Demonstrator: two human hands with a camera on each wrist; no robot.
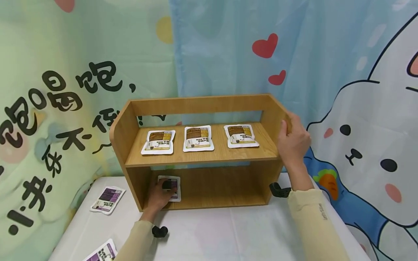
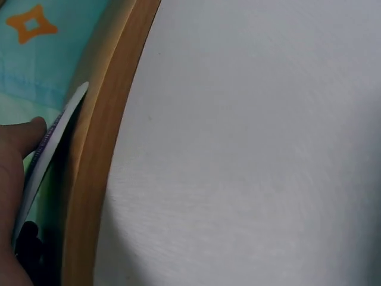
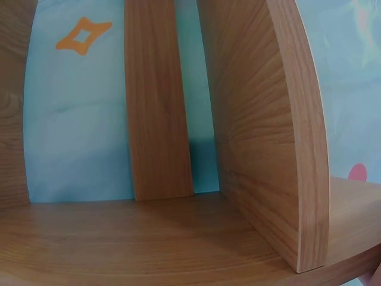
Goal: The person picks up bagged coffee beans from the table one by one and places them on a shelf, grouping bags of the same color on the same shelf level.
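A two-tier wooden shelf (image 1: 202,158) stands on the white table. My left hand (image 1: 157,197) is inside its lower tier at the left end. It pinches a white pouch with a purple label (image 1: 176,185); in the left wrist view the thumb lies on this pouch (image 2: 44,158), which is seen edge-on and tilted close to the shelf board (image 2: 98,155). My right hand (image 1: 294,139) grips the right side panel (image 1: 272,119) near its top, thumb on the front edge. In the right wrist view the lower tier's side panel (image 3: 256,113) fills the middle, with that hand almost wholly out of frame.
On the upper tier lie three white pouches with brown labels, at left (image 1: 159,142), middle (image 1: 198,139) and right (image 1: 241,136). Left of the shelf, a purple-labelled pouch (image 1: 107,200) lies on the table (image 1: 228,235), another (image 1: 102,252) near the front. Printed curtains (image 1: 222,47) hang behind.
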